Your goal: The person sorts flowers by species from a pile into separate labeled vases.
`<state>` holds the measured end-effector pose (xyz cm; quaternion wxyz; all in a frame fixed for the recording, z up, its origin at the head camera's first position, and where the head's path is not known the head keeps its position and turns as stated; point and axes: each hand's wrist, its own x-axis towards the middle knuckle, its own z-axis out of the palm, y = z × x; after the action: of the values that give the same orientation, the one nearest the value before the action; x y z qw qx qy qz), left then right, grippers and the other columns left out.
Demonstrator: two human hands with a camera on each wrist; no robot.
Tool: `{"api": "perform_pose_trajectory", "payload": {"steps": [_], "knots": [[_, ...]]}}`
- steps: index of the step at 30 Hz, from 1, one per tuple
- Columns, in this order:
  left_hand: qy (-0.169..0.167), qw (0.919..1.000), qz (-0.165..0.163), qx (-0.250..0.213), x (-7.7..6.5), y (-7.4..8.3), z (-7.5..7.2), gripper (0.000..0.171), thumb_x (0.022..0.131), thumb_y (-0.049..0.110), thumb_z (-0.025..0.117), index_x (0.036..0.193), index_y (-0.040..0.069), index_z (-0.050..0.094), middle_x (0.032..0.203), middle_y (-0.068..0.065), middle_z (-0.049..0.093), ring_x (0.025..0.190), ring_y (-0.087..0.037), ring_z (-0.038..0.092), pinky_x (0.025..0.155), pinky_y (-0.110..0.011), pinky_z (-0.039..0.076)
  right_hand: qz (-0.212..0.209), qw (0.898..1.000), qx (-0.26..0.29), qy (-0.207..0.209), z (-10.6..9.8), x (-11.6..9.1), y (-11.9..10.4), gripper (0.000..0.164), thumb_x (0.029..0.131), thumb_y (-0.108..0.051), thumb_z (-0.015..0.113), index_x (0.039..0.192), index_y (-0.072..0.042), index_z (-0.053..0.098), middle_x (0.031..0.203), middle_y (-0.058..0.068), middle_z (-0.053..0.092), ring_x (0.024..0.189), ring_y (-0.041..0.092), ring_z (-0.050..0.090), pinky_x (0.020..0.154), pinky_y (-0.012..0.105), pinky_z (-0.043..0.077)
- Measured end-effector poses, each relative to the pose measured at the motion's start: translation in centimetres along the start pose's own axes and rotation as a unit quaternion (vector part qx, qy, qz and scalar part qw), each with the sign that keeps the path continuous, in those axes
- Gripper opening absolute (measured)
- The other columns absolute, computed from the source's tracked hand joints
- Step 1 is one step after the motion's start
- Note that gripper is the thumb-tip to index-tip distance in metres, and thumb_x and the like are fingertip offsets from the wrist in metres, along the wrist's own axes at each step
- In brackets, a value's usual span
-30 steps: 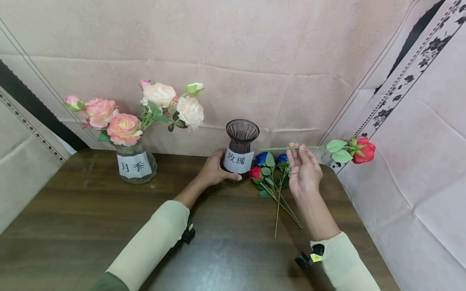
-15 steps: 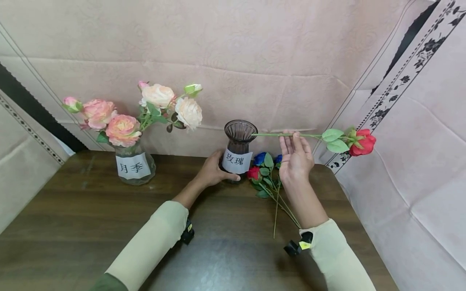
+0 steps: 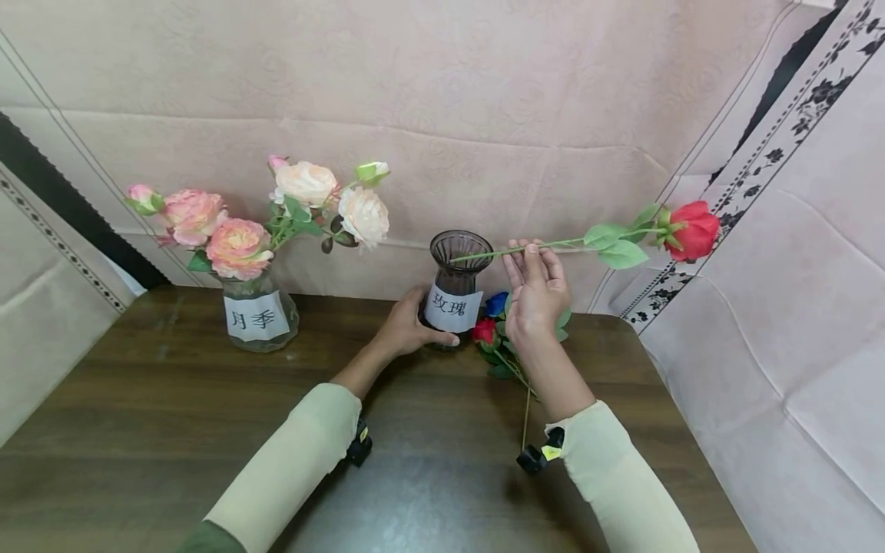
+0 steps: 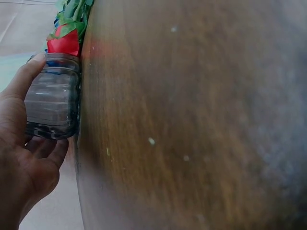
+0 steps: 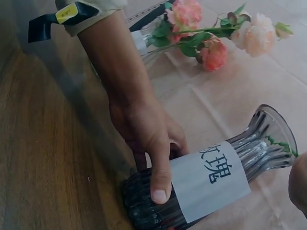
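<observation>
A dark smoky glass vase [image 3: 462, 280] with a white paper label stands at the back of the table. My left hand [image 3: 411, 322] grips its lower part, thumb in front and fingers round the far side, as the left wrist view also shows. Between thumb and fingers my right hand [image 3: 538, 296] pinches the green stem of a red rose [image 3: 694, 230]. The rose lies nearly level, its bloom to the right and its stem end inside the vase's mouth. Through the glass in the right wrist view, part of the green stem [image 5: 280, 143] shows.
Beside the vase lie more roses, among them a red one [image 3: 485, 331] and a blue one [image 3: 495, 304], partly hidden by my right hand. To the left, a clear labelled vase [image 3: 259, 316] holds pink and cream flowers [image 3: 304, 184]. A pale cloth [image 3: 484, 115] hangs behind the table [image 3: 207, 415].
My right hand has moved left and up with the red rose, bringing the stem end from beside the vase into its mouth. The left hand stays on the vase.
</observation>
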<state>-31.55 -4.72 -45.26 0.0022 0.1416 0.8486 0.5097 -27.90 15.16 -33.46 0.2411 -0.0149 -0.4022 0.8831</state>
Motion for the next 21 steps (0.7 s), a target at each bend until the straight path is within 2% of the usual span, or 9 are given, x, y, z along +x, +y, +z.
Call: {"api": "perform_pose_trajectory", "payload": {"steps": [3,6,8,10,14,17,21], "knots": [[0.001,1.0000,0.004,-0.001,-0.1,0.0,0.0,0.112,0.079,0.028,0.106,0.170,0.009,0.043,0.166,-0.015,0.057,0.153,-0.037,0.057,0.128,-0.057,0.049,-0.013,0.999,-0.028,-0.018,0.4,-0.1,0.4,0.034,0.114,-0.013,0.069,0.139,0.009,0.064,0.118,0.012,0.080,0.119,0.026,0.080,0.108,0.037,0.065],[0.003,1.0000,0.008,-0.003,-0.2,0.0,0.0,0.112,0.079,0.027,0.106,0.170,0.008,0.044,0.165,-0.015,0.057,0.152,-0.037,0.057,0.128,-0.057,0.048,-0.027,0.999,-0.043,-0.021,0.8,-0.2,0.9,0.020,0.113,-0.012,0.070,0.125,0.003,0.071,0.112,0.010,0.082,0.113,0.024,0.081,0.104,0.034,0.066],[0.002,0.9999,0.010,-0.003,-0.2,0.1,0.0,0.113,0.078,0.028,0.107,0.170,0.007,0.044,0.165,-0.016,0.057,0.153,-0.037,0.057,0.129,-0.056,0.048,-0.032,0.998,-0.053,-0.012,0.9,-0.3,1.3,0.009,0.112,-0.012,0.072,0.115,-0.004,0.074,0.113,0.012,0.083,0.111,0.024,0.083,0.103,0.033,0.066],[0.002,0.9999,0.011,-0.003,-0.3,0.1,0.1,0.113,0.078,0.029,0.107,0.170,0.008,0.044,0.165,-0.016,0.057,0.153,-0.037,0.057,0.129,-0.056,0.048,-0.033,0.997,-0.071,-0.005,1.0,-0.4,1.6,0.005,0.111,-0.014,0.074,0.111,-0.009,0.075,0.116,0.012,0.085,0.108,0.022,0.083,0.104,0.034,0.066],[-0.001,1.0000,0.007,0.001,-0.3,0.2,0.1,0.115,0.078,0.033,0.107,0.170,0.008,0.044,0.167,-0.015,0.056,0.154,-0.036,0.056,0.129,-0.055,0.048,-0.035,0.994,-0.104,0.004,1.0,-0.5,2.1,0.006,0.110,-0.017,0.076,0.112,-0.011,0.077,0.115,0.004,0.086,0.102,0.014,0.080,0.107,0.037,0.064],[-0.002,1.0000,0.005,-0.002,-0.2,0.2,0.1,0.115,0.078,0.033,0.107,0.171,0.008,0.043,0.167,-0.015,0.056,0.154,-0.036,0.056,0.129,-0.055,0.048,-0.032,0.992,-0.122,0.006,1.1,-0.6,2.4,0.011,0.109,-0.018,0.078,0.115,-0.009,0.079,0.113,-0.001,0.082,0.100,0.014,0.077,0.106,0.036,0.063],[0.000,0.9999,0.005,-0.009,-0.2,0.1,0.1,0.115,0.077,0.032,0.107,0.170,0.008,0.044,0.166,-0.015,0.057,0.154,-0.037,0.057,0.129,-0.055,0.049,-0.010,0.990,-0.143,-0.005,1.1,-0.9,2.9,0.018,0.108,-0.018,0.079,0.120,-0.005,0.080,0.124,0.002,0.076,0.099,0.011,0.073,0.099,0.032,0.063]]}}
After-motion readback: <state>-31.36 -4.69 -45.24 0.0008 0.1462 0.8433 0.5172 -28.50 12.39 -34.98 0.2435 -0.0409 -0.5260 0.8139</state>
